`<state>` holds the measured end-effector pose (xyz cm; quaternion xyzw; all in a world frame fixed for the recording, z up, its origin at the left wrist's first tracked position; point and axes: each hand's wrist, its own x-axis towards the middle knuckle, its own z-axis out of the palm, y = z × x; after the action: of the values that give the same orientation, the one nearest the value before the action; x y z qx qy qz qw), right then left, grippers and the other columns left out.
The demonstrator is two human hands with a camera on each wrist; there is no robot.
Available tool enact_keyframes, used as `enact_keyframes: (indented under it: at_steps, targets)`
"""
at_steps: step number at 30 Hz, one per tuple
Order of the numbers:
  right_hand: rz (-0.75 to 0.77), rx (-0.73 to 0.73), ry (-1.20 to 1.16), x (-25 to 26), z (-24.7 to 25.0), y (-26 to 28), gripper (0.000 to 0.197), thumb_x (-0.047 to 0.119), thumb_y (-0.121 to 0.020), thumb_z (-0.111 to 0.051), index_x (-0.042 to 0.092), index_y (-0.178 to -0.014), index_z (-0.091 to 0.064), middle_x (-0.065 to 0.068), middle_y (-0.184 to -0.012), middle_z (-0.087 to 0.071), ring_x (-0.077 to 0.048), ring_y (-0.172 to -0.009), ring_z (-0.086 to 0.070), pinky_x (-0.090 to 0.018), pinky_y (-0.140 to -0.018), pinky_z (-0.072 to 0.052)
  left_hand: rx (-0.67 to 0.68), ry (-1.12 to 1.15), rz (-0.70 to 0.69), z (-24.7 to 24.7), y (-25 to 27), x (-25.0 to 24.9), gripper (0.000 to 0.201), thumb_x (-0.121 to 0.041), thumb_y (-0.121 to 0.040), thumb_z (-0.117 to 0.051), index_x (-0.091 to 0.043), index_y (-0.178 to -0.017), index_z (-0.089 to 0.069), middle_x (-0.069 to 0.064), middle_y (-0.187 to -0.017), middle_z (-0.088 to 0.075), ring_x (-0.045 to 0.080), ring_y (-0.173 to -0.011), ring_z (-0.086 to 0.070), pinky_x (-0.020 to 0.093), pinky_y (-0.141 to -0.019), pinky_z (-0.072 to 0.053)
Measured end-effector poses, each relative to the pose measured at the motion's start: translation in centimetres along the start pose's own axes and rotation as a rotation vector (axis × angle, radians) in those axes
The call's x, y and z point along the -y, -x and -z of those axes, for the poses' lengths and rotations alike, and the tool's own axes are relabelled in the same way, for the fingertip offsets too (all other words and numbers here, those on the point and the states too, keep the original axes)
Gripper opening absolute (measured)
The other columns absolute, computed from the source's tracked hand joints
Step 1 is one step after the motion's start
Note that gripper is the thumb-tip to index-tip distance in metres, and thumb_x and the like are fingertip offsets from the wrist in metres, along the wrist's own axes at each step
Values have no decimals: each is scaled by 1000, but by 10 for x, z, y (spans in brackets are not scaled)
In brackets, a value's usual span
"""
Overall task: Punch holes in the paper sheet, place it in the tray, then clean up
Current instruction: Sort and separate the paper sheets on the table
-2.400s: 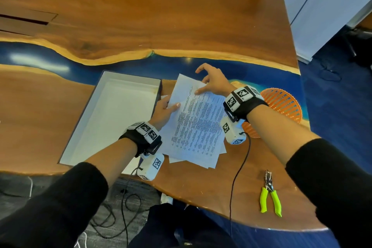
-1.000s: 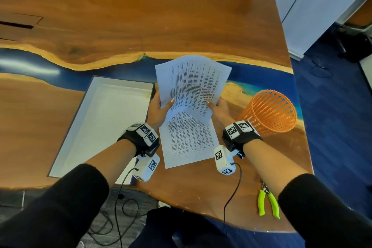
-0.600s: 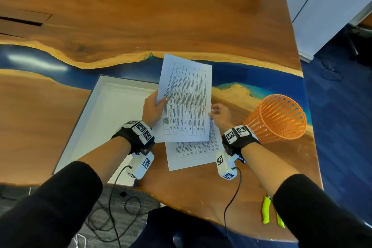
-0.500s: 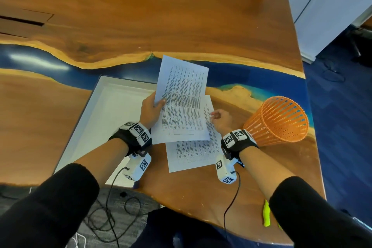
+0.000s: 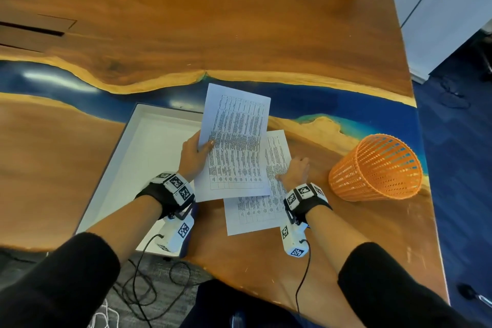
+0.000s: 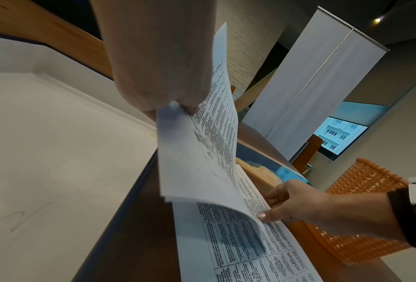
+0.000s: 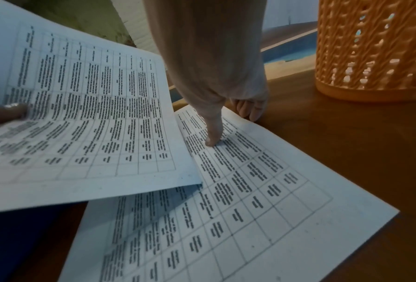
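My left hand (image 5: 193,157) pinches the left edge of a printed paper stack (image 5: 234,141), thumb on top, and holds it lifted above the tray's right rim. In the left wrist view the held stack (image 6: 197,158) curls down from the left hand (image 6: 163,66). One printed sheet (image 5: 255,213) lies flat on the table, partly under the stack. My right hand (image 5: 294,172) rests on that sheet's right edge. Its thumb (image 7: 213,133) presses the sheet (image 7: 250,200), and its fingers touch the wood beside it. The white tray (image 5: 149,157) lies to the left with nothing in it.
An orange mesh basket (image 5: 378,168) stands right of my right hand, close to the table's right edge. Wrist-camera cables hang off the near table edge. The hole punch is out of view.
Both hands lifted the stack off the table. The right hand then let go and came down on the sheet left lying there. The left hand carried the stack left, over the tray's rim.
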<state>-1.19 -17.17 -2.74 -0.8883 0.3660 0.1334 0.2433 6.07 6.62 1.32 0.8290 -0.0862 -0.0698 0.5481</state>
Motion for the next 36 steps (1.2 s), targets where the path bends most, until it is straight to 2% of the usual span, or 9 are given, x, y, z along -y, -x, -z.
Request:
enact_keyframes:
  at_steps: [6,10,12,15,20,24,30,34,36]
  targets:
    - [-47,87,-96,0,6,-1,55,10,-71,-79,-1,-114,-46,-18,-116,-57,-34,-108,-57,-44,-87,-52,5,15,22,0,0,-3,29,-9,-97,-52,3,-124,-56,6,-108,-64,23,-96,-64,34,-84,-52]
    - [-56,141,-100,-5,14,-2,54,15,-70,-79,4,-114,-50,-13,-114,-61,-31,-107,-59,-39,-80,-49,3,12,33,-1,-1,-4,28,-9,-97,-53,2,-123,-57,6,-107,-64,24,-95,-64,34,-83,-52]
    - [-30,108,-131,-9,18,-4,38,16,-77,-71,7,-112,-58,-10,-112,-65,-29,-104,-61,-37,-80,-43,-1,17,39,-2,-1,-4,27,-9,-97,-53,2,-122,-57,6,-106,-64,24,-95,-64,34,-83,-51]
    - [71,66,-276,-16,25,-7,22,13,-85,-61,7,-106,-67,-13,-105,-70,-29,-92,-66,-39,-81,-54,2,19,33,-4,-1,-6,28,-9,-97,-53,2,-123,-57,6,-107,-64,25,-95,-64,33,-83,-51]
    - [110,-189,-349,-15,54,-9,21,16,-92,-52,6,-105,-66,-15,-105,-69,-32,-90,-65,-43,-82,-54,9,6,36,-7,-1,-4,31,-8,-98,-52,3,-127,-55,10,-110,-64,22,-95,-62,20,-76,-49]
    - [163,-298,-387,-6,88,-13,21,17,-95,-46,13,-104,-64,-4,-95,-66,-20,-80,-59,-35,-72,-51,4,-12,73,-10,-1,2,32,-6,-98,-51,3,-129,-54,20,-117,-65,27,-99,-63,36,-86,-51]
    - [320,-479,-488,13,143,-22,18,13,-93,-48,3,-92,-64,-14,-84,-62,-23,-76,-53,-35,-65,-41,-45,-80,195,-16,-2,22,34,-12,-97,-51,-6,-130,-55,20,-121,-65,40,-111,-61,56,-97,-48]
    - [330,-461,-672,25,158,-19,13,15,-90,-54,9,-84,-63,-6,-78,-55,-18,-75,-48,-26,-65,-33,-60,-49,236,-24,-2,16,33,-6,-97,-49,0,-128,-55,23,-120,-63,39,-110,-61,54,-97,-48]
    - [341,-409,-767,30,157,-13,16,15,-90,-56,11,-77,-63,-3,-72,-57,-14,-68,-51,-21,-56,-38,-51,-29,218,-27,-2,11,28,-5,-97,-50,4,-123,-57,23,-113,-65,33,-102,-62,42,-88,-54]
